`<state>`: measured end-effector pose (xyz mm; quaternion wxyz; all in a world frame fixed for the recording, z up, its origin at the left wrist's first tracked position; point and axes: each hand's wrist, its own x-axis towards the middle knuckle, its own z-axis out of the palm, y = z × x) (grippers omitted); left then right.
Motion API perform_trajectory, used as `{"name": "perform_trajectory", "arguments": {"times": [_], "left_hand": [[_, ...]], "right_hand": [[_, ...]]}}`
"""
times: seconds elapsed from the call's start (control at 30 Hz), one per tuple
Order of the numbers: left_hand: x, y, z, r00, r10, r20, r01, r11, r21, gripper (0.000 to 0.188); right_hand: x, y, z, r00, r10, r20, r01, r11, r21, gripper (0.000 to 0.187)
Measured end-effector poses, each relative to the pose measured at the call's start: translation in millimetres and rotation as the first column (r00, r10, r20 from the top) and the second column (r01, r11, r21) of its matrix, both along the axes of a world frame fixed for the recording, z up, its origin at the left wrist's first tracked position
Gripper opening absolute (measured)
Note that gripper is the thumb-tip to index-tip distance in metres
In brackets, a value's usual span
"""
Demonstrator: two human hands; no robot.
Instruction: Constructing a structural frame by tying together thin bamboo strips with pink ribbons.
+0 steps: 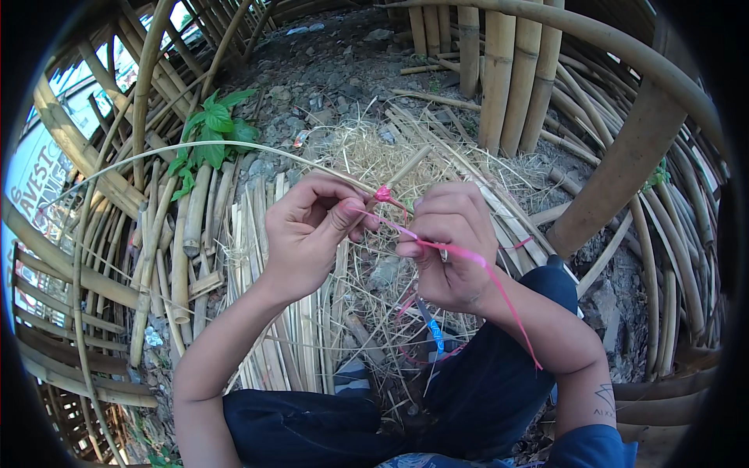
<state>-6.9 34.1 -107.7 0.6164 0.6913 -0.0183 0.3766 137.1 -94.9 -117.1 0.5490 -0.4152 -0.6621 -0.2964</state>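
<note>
Left hand (308, 234): thumb and fingertips pinched together on pink ribbon (474, 256), just left of the pink wrap (382, 193) on the thin bamboo strip (296, 158). Right hand (452, 246): fingers curled, thumb and forefinger pinching same ribbon, tail hanging near right. 2 hands close, apart. Split slats (273, 351) near left.

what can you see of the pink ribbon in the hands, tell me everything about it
The pink ribbon is narrow and shiny, like thin plastic. A bunched pink band of it wraps the thin bamboo strip. A length runs from the pinched thumb and fingers of the left hand to the right hand, which also grips it. Beyond that, it twists and hangs loose in front of the right forearm, ending in a thin tip.
</note>
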Motion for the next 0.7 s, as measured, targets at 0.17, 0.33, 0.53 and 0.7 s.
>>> {"name": "perform_trajectory", "arguments": {"times": [0.17,0.33,0.53,0.7], "left_hand": [[2,-3,8,0.981,0.082,-0.176,-0.132,0.947,-0.294,0.016],[0,-5,27,0.901,-0.039,-0.432,-0.148,0.909,-0.39,0.036],[2,-7,28,0.726,-0.35,-0.592,-0.069,0.819,-0.569,0.067],[4,-11,36,0.695,-0.521,-0.496,-0.026,0.671,-0.741,0.084]], "right_hand": [[-9,0,0,0.41,0.362,-0.837,-0.518,0.848,0.114,0.018],[2,2,14,0.054,0.073,-0.996,-0.734,0.679,0.01,0.02],[4,-9,24,0.209,0.148,-0.967,-0.906,0.402,-0.135,0.018],[2,-12,29,0.276,0.15,-0.949,-0.939,0.252,-0.233,0.015]]}}
